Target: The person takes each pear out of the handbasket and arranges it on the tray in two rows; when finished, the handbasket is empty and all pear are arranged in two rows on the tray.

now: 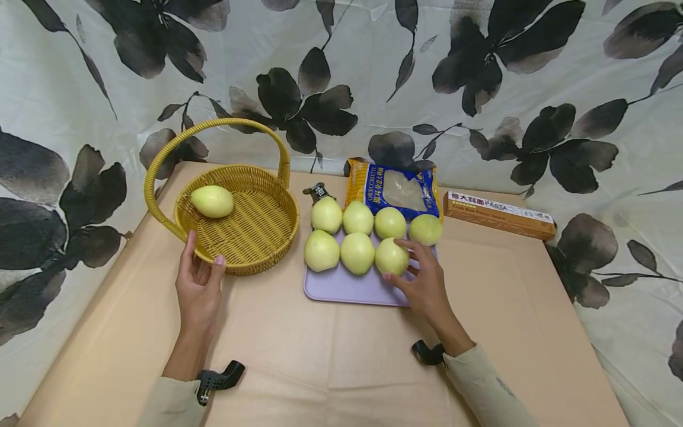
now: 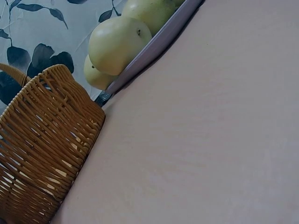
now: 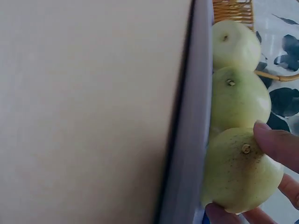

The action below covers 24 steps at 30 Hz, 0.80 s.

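Several round, pale yellow-green melons stand in two rows on a lilac tray (image 1: 354, 289). Around the front-row melon at the right end (image 1: 392, 257), my right hand (image 1: 425, 283) has its thumb and fingers on opposite sides; in the right wrist view that melon (image 3: 243, 170) still sits by the tray edge. One more melon (image 1: 212, 201) lies in the left part of a yellow woven basket (image 1: 251, 237). My left hand (image 1: 198, 293) is at the basket's front left, index finger extended and thumb near the rim, fingers loosely spread.
Behind the tray lie an orange and blue pasta bag (image 1: 402, 191) and a small black packet (image 1: 319, 191). A brown pasta box (image 1: 498, 214) is to the right. The basket's tall arched handle (image 1: 213, 123) rises above it. A floral cloth (image 1: 373, 89) hangs behind the table.
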Available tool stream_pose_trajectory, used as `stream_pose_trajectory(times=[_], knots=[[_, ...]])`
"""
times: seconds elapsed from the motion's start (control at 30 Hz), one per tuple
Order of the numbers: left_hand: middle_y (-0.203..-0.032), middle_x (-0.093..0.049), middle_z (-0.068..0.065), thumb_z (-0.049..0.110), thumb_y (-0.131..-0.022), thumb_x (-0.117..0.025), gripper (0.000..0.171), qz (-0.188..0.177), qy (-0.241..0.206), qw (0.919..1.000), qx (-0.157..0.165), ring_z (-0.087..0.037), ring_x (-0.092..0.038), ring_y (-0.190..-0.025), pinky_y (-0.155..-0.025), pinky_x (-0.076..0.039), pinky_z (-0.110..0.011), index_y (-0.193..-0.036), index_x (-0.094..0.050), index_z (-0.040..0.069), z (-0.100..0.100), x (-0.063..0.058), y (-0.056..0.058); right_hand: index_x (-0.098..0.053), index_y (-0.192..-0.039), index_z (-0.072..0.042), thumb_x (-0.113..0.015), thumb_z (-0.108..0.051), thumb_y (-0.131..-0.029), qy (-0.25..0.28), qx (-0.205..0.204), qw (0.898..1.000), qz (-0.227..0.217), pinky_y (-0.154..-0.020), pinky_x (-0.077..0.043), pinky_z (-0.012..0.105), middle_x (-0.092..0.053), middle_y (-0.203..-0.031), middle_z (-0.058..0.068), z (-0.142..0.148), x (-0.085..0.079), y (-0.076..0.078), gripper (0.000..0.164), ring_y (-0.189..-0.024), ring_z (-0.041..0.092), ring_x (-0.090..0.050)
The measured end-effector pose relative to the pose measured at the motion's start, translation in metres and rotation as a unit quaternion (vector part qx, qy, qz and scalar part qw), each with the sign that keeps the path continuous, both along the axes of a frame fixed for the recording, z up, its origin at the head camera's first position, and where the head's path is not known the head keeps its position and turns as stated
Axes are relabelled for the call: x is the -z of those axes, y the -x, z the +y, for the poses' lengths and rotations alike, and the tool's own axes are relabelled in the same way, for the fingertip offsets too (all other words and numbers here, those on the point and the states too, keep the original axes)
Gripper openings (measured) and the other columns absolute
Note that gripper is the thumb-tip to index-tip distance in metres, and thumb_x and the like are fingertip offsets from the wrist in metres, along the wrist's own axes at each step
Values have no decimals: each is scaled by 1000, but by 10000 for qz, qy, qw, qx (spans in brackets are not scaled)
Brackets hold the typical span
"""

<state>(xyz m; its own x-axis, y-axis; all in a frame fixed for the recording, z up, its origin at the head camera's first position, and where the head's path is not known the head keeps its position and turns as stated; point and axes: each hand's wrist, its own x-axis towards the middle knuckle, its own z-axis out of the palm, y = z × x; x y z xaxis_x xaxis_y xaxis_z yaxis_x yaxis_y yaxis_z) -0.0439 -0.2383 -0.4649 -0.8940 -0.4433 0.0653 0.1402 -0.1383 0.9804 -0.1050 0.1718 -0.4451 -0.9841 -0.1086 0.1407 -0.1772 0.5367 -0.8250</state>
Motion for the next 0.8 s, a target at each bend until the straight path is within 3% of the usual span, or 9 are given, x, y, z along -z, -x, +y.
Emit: stream_pose_trajectory(times=[0.33, 0.57, 0.8], knots=[[-177, -18, -8, 2, -105, -63, 80, -17, -51, 10000, 47, -33, -28, -162, -110, -46, -9, -168, -27, 37, 0, 0, 0, -62, -145, -16, -96, -8, -78, -312, -39, 9994, 117, -108, -59, 54, -56, -153, 13, 1, -4, 4, 76, -141, 39, -55], [-178, -18, -7, 2, -105, -64, 80, 27, -6, 10000, 9, -32, -26, -164, -112, -45, -9, -167, -29, 36, 0, -1, 1, -66, -142, -16, -97, -11, -78, -423, 97, 9967, 693, -113, -55, 53, -61, -149, 12, -3, -22, 4, 71, -143, 33, -54], [-178, -17, -8, 2, -105, -63, 80, -18, -2, 10000, 24, -31, -26, -164, -112, -45, -9, -168, -27, 35, 1, 1, 1, -68, -140, -16, -97, -17, -79, -211, -194, 9938, 1079, -113, -54, 54, -60, -151, 10, -32, -48, 11, 68, -144, 30, -53]])
